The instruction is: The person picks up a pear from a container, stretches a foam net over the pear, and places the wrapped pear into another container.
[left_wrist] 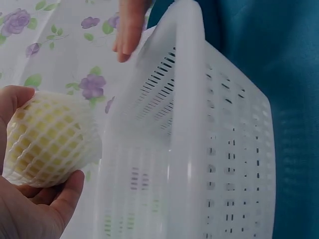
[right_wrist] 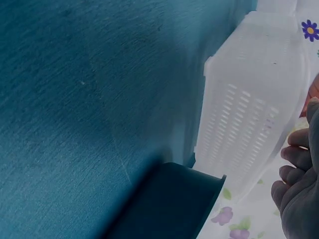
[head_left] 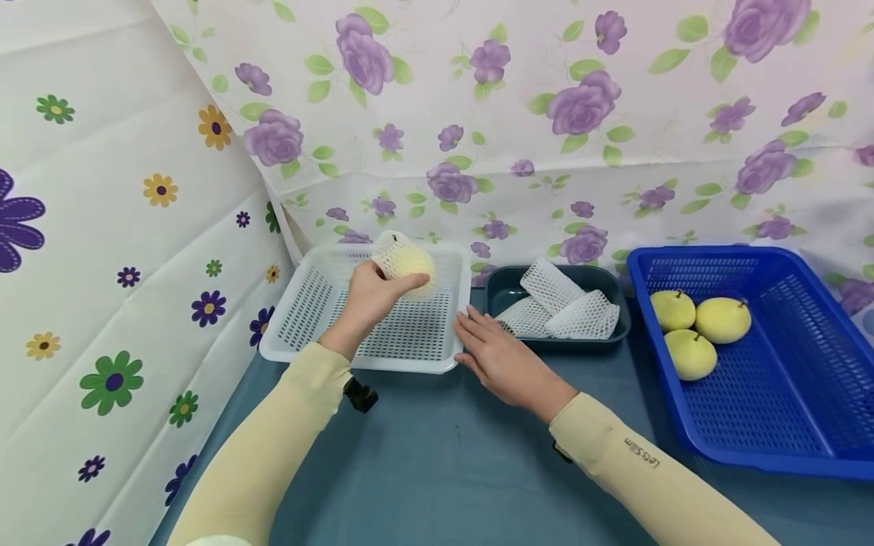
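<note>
My left hand (head_left: 369, 297) grips a yellow pear (head_left: 416, 265) in a white foam net, held over the white plastic basket (head_left: 403, 362). In the left wrist view the net sleeve wraps the pear (left_wrist: 47, 142), with thumb and fingers curled round its sides. My right hand (head_left: 508, 362) is beside the basket's right rim, its fingers straight and holding nothing. Whether its fingertips touch the rim, I cannot tell. In the right wrist view that hand (right_wrist: 301, 181) shows only partly, at the right edge.
Right of the white basket, a dark green tray (head_left: 501, 282) holds several white foam nets (head_left: 583, 315). At the far right stands a blue basket (head_left: 785, 409) with three bare pears (head_left: 691, 355). Flowered cloth (head_left: 423, 98) hangs behind the blue-green table (head_left: 437, 455).
</note>
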Demonstrator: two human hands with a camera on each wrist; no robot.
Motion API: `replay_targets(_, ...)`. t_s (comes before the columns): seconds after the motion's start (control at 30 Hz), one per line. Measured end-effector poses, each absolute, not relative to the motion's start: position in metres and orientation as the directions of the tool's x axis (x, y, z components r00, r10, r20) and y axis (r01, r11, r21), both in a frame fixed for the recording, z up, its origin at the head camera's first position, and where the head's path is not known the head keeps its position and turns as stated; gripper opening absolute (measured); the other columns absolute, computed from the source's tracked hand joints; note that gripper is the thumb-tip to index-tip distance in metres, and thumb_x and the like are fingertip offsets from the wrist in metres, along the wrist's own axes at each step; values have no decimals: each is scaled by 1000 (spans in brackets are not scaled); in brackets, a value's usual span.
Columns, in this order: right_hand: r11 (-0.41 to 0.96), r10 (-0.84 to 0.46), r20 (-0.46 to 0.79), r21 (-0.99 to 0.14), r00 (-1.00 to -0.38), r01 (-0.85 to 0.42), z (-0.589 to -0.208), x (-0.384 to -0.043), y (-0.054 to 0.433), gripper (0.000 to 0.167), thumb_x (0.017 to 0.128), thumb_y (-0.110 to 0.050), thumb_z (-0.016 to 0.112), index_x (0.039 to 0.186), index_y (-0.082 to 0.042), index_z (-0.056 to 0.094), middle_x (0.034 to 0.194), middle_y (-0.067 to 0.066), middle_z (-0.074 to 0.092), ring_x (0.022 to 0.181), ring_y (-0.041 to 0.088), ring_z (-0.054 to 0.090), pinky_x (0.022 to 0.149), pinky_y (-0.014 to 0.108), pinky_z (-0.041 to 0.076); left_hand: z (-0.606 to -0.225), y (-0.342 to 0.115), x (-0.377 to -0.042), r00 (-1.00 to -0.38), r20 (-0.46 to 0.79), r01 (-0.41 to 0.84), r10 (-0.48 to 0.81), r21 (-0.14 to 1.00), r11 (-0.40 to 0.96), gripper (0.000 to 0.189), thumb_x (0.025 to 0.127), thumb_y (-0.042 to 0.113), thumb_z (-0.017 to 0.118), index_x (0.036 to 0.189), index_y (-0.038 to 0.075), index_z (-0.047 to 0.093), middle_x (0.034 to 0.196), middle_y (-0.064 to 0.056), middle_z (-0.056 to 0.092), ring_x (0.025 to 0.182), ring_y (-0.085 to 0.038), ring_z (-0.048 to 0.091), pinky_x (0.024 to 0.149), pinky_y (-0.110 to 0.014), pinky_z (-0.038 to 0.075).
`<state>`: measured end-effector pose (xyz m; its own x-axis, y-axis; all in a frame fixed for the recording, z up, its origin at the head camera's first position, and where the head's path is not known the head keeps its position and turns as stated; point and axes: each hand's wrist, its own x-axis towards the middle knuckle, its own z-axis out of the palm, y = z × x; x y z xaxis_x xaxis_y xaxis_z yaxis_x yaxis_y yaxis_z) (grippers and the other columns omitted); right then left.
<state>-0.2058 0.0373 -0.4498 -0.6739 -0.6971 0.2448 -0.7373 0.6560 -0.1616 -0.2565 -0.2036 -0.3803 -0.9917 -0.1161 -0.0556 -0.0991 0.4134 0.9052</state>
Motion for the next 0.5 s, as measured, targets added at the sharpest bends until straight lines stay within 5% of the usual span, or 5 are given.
replay_targets(0.5,651,-713,197,-171,-673,-740,-453,-209,36,60,99,-46,37,149,-14,25,154,6,27,145,20,19,114,42,28,-388,-203,-283,-995,-54,-90,-80,823,562,67,66,56,78,117,18,56,105,-1,62,92,-18,61,76,-35,53)
